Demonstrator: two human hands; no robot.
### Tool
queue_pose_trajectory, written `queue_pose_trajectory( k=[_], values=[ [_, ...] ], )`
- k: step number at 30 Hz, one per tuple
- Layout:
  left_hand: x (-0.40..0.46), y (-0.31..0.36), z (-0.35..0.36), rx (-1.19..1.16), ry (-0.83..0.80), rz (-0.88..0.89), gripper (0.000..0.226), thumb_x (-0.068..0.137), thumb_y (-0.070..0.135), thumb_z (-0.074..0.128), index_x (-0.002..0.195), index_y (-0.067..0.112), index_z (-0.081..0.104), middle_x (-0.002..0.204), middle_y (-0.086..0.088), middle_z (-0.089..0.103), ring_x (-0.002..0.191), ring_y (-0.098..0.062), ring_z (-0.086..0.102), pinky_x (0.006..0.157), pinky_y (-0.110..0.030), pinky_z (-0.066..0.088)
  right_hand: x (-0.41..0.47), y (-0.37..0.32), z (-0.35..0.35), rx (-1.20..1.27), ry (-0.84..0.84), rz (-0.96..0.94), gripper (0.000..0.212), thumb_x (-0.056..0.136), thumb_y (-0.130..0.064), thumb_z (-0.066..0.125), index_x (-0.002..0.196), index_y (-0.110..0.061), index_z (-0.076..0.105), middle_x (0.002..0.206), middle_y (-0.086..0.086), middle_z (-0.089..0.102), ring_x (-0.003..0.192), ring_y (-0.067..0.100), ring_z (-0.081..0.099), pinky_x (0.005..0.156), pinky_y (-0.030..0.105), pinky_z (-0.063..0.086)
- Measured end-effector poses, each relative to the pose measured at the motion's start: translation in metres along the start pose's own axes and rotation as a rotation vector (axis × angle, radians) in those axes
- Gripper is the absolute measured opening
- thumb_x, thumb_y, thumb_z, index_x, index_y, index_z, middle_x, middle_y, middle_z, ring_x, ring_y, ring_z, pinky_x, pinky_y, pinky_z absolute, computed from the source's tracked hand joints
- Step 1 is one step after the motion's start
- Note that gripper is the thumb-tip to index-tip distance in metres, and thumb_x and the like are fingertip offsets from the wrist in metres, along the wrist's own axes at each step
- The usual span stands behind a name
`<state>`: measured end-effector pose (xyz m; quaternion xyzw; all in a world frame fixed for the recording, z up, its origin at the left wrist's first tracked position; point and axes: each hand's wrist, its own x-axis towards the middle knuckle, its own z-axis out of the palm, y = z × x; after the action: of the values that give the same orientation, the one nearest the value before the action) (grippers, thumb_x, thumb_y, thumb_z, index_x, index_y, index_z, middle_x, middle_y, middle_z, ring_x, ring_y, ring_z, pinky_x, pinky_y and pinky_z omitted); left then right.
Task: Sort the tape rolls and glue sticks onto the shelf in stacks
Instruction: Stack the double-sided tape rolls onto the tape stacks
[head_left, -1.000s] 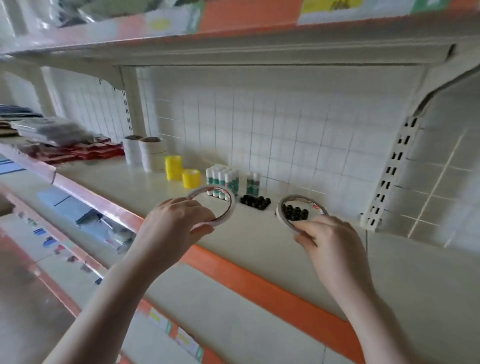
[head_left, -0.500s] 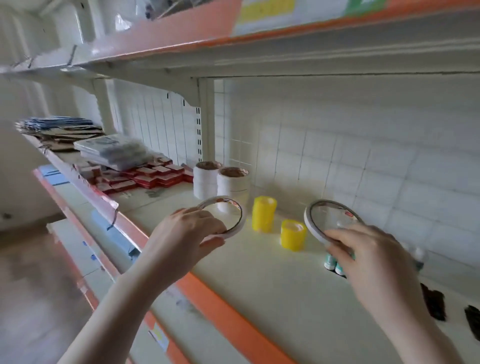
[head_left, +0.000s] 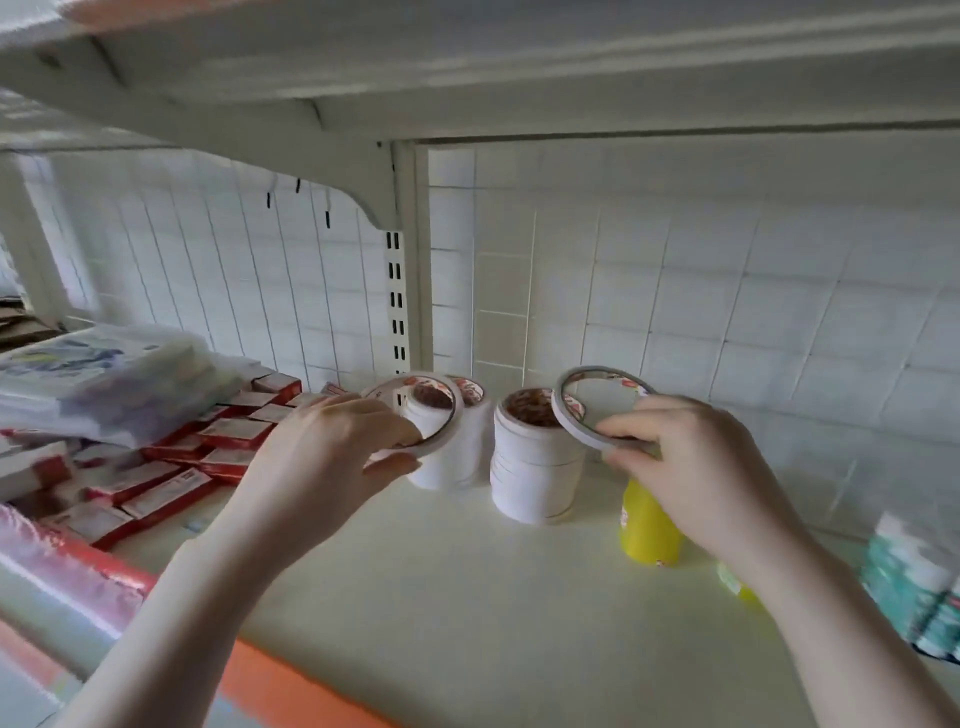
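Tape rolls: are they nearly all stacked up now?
Partly. Two white stacks already stand at the back of the shelf, with a yellow stack beside them. In hand: the left hand and right hand each hold one thin roll near the stack tops. Both still need setting down. The glue sticks stand at the right edge; whether more waits cannot be seen.

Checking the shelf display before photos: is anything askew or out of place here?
Mostly tidy: the white tape stacks stand upright. Only the red boxes at the left lie jumbled at mixed angles. Each hand holds a thin tape ring, not yet stacked.
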<state>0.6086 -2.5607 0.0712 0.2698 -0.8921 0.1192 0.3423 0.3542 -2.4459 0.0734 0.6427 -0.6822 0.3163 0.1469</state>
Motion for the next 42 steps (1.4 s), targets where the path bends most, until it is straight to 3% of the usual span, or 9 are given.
queue_pose_trajectory(
  k=[3, 6, 9, 18, 21, 25, 34, 39, 42],
  values=[
    [0.012, -0.036, 0.009, -0.062, -0.005, 0.058, 0.009, 0.069, 0.027, 0.074, 0.072, 0.020, 0.068, 0.065, 0.008, 0.061, 0.059, -0.022, 0.059, 0.052, -0.033, 0.048, 0.025, -0.015, 0.015, -0.016, -0.042, 0.082, 0.008, 0.077, -0.013, 0.070, 0.083, -0.018, 0.073, 0.076, 0.001, 0.062, 0.077, 0.021, 0.055, 0.070, 0.035, 0.044],
    [0.021, -0.059, 0.018, -0.110, -0.004, 0.078, 0.011, 0.068, 0.031, 0.064, 0.072, 0.022, 0.068, 0.065, 0.009, 0.060, 0.058, -0.019, 0.058, 0.050, -0.031, 0.048, 0.043, -0.024, 0.028, -0.030, -0.085, 0.115, 0.008, 0.078, -0.012, 0.066, 0.084, -0.014, 0.072, 0.082, 0.004, 0.063, 0.082, 0.021, 0.056, 0.075, 0.020, 0.043],
    [0.027, -0.068, 0.026, -0.130, 0.001, 0.094, 0.011, 0.066, 0.031, 0.064, 0.070, 0.021, 0.068, 0.063, 0.008, 0.060, 0.056, -0.020, 0.057, 0.048, -0.030, 0.047, 0.053, -0.028, 0.036, -0.030, -0.126, 0.125, 0.009, 0.078, -0.012, 0.067, 0.084, -0.015, 0.073, 0.085, 0.003, 0.066, 0.086, 0.020, 0.058, 0.077, 0.033, 0.046],
    [0.046, -0.078, 0.048, -0.196, -0.004, 0.113, 0.010, 0.066, 0.030, 0.065, 0.071, 0.021, 0.068, 0.064, 0.009, 0.062, 0.059, -0.021, 0.058, 0.052, -0.034, 0.048, 0.061, -0.026, 0.042, 0.030, -0.200, 0.204, 0.015, 0.076, -0.012, 0.073, 0.089, -0.020, 0.075, 0.088, -0.003, 0.069, 0.088, 0.016, 0.060, 0.083, 0.033, 0.045],
    [0.050, -0.077, 0.052, -0.196, -0.018, 0.114, 0.010, 0.067, 0.030, 0.065, 0.071, 0.020, 0.067, 0.064, 0.008, 0.061, 0.061, -0.022, 0.058, 0.052, -0.026, 0.039, 0.063, -0.026, 0.041, 0.041, -0.224, 0.217, 0.016, 0.076, -0.011, 0.072, 0.090, -0.019, 0.075, 0.088, 0.000, 0.068, 0.088, 0.019, 0.060, 0.083, 0.036, 0.046],
    [0.052, -0.072, 0.054, -0.210, -0.023, 0.123, 0.008, 0.068, 0.025, 0.070, 0.072, 0.019, 0.067, 0.064, 0.006, 0.061, 0.060, -0.024, 0.057, 0.054, -0.029, 0.040, 0.060, -0.025, 0.043, 0.014, -0.254, 0.202, 0.011, 0.076, -0.010, 0.069, 0.085, -0.016, 0.073, 0.086, 0.005, 0.066, 0.086, 0.023, 0.059, 0.081, 0.040, 0.047],
    [0.053, -0.068, 0.052, -0.191, -0.007, 0.117, 0.014, 0.064, 0.018, 0.080, 0.072, 0.019, 0.069, 0.064, 0.004, 0.062, 0.059, -0.023, 0.059, 0.051, -0.028, 0.040, 0.062, -0.025, 0.043, 0.008, -0.292, 0.223, 0.015, 0.077, -0.017, 0.072, 0.090, -0.024, 0.074, 0.092, -0.003, 0.071, 0.090, 0.017, 0.062, 0.084, 0.036, 0.048],
    [0.054, -0.068, 0.052, -0.175, -0.038, 0.090, 0.020, 0.061, 0.015, 0.085, 0.071, 0.020, 0.068, 0.063, 0.006, 0.061, 0.057, -0.020, 0.057, 0.055, -0.011, 0.030, 0.064, -0.022, 0.045, 0.022, -0.330, 0.202, 0.009, 0.079, -0.022, 0.070, 0.087, -0.020, 0.073, 0.087, -0.001, 0.069, 0.086, 0.019, 0.061, 0.082, 0.037, 0.048],
    [0.053, -0.069, 0.052, -0.182, -0.039, 0.092, 0.017, 0.064, 0.017, 0.083, 0.072, 0.020, 0.068, 0.064, 0.005, 0.061, 0.058, -0.021, 0.058, 0.055, -0.013, 0.032, 0.064, -0.022, 0.046, 0.017, -0.328, 0.188, 0.007, 0.081, -0.022, 0.068, 0.087, -0.021, 0.072, 0.085, -0.003, 0.067, 0.085, 0.018, 0.059, 0.081, 0.034, 0.047]
  ],
)
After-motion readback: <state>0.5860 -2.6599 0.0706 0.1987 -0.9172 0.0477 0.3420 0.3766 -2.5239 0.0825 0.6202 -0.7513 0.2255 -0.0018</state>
